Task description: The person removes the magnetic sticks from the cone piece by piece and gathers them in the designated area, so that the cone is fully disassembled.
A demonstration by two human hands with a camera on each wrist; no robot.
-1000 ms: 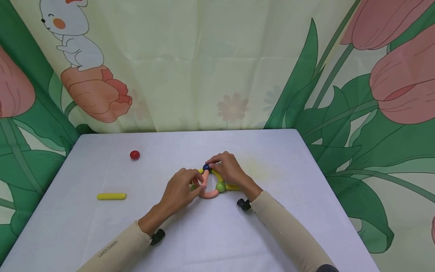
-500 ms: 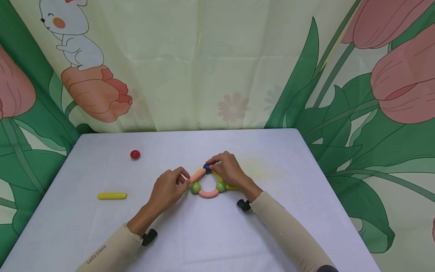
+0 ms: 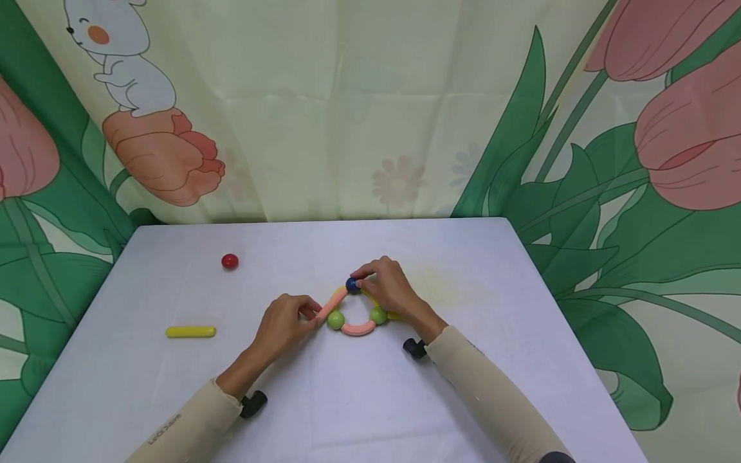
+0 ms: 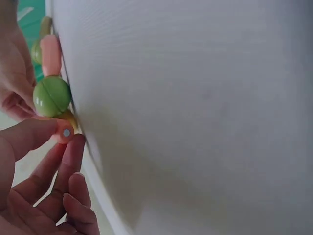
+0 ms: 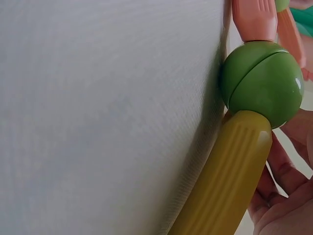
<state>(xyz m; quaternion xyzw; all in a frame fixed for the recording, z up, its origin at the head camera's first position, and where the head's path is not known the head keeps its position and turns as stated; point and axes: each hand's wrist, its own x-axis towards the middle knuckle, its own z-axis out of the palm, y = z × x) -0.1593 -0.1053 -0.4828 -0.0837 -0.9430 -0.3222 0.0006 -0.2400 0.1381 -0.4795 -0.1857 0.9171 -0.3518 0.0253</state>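
Both hands are down at the middle of the white table [image 3: 521,386], working a small ring of toy pieces; the left hand [image 3: 283,326] pinches the near end of a straight pink stick [image 3: 331,303] between thumb and forefinger, and the wrist view shows the stick's end cap caught between those fingers [image 4: 73,156]; the stick's long axis runs away and to the right, from the left hand up to the blue ball [image 3: 351,285]. The right hand [image 3: 386,287] curls over that blue ball, fingertips on it, seemingly gripping, though the head view hides the thumb. Below, a left green ball [image 3: 335,319] sits just beside the stick's lower end; a curved pink piece [image 3: 357,329] links it to the right green ball [image 3: 377,315], which touches a yellow stick [image 5: 225,186]. Well apart to the left lie a loose yellow stick [image 3: 190,332] and a red ball [image 3: 229,261]; no containers show.
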